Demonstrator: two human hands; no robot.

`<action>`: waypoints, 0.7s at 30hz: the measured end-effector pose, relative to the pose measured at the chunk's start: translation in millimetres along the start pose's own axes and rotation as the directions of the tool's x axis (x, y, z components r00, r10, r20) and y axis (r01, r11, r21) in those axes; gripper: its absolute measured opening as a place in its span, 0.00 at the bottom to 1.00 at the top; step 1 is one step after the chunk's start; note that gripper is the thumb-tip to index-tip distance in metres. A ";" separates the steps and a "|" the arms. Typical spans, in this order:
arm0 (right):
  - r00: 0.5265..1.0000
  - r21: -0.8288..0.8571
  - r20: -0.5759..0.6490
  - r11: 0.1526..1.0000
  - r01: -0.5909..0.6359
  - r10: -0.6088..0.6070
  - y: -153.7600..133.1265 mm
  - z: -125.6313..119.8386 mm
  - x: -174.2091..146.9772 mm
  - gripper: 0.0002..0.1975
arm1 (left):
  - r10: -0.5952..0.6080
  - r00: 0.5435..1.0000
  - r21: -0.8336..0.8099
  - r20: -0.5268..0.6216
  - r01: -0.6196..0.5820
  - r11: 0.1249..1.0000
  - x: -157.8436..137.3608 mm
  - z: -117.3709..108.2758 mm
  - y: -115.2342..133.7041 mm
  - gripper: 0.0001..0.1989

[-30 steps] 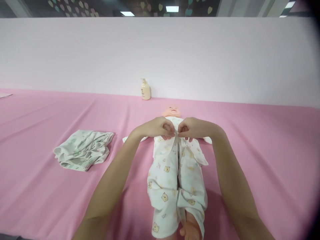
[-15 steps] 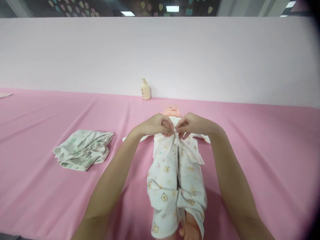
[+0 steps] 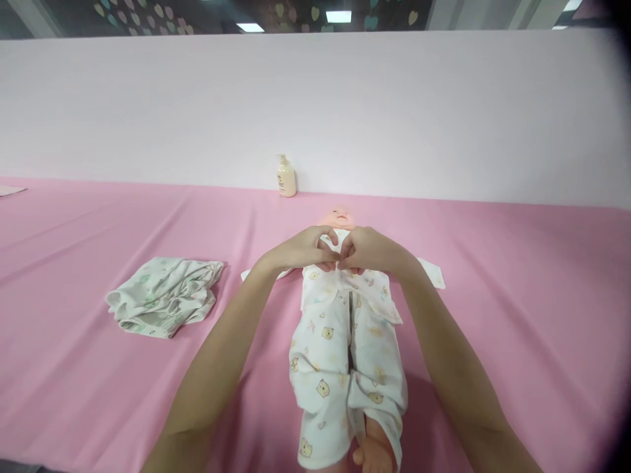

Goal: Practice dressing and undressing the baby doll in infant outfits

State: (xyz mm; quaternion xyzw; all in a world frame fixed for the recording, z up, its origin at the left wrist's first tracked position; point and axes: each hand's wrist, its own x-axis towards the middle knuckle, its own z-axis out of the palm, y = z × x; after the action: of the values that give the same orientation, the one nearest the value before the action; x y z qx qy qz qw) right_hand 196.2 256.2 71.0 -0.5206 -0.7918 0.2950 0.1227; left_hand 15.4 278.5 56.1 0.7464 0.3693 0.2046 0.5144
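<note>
A baby doll (image 3: pixel 340 218) lies on its back, head away from me, dressed in a white patterned shirt (image 3: pixel 367 295) and white pants (image 3: pixel 323 368) printed with small bears. Over its chest my left hand (image 3: pixel 314 248) pinches the shirt's front edge. My right hand (image 3: pixel 363 249) meets it there, fingers closed on the shirt front too. Both sets of fingertips touch or nearly touch at the middle; any fastener between them is hidden. One bare foot (image 3: pixel 375 453) of the doll shows below a pant leg.
To the left lies a crumpled white garment (image 3: pixel 165 295) with a pale green print. A cream pump bottle (image 3: pixel 286 177) stands at the back against the white wall (image 3: pixel 315 105). Pink cloth (image 3: pixel 517 295) with folds covers the table.
My right hand has shifted slightly left, and the two shirt edges now come together under my fingers. More of the doll's sleeve shows beyond my right forearm.
</note>
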 end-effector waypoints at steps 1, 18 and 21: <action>1.000 -0.013 0.010 1.000 0.002 -0.002 -0.5 1.6 1.5 0.05 | -0.001 1.000 0.019 -0.003 0.001 1.000 0.1 0.6 -0.8 0.11; 0.996 -0.244 -0.006 0.966 -0.087 0.088 -3.3 3.6 2.5 0.05 | -0.044 0.998 0.061 -0.051 0.047 0.997 8.0 6.9 -4.9 0.14; 0.996 -0.274 -0.022 0.958 -0.089 0.086 -6.7 5.0 1.6 0.06 | -0.049 0.997 0.043 -0.052 0.052 0.998 9.0 6.6 -6.0 0.14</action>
State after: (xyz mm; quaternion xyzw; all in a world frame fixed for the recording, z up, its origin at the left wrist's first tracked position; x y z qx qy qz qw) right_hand 188.0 254.0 70.8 -0.5684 -0.8007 0.1848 0.0399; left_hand 23.6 282.6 47.3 0.7425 0.4053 0.2022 0.4934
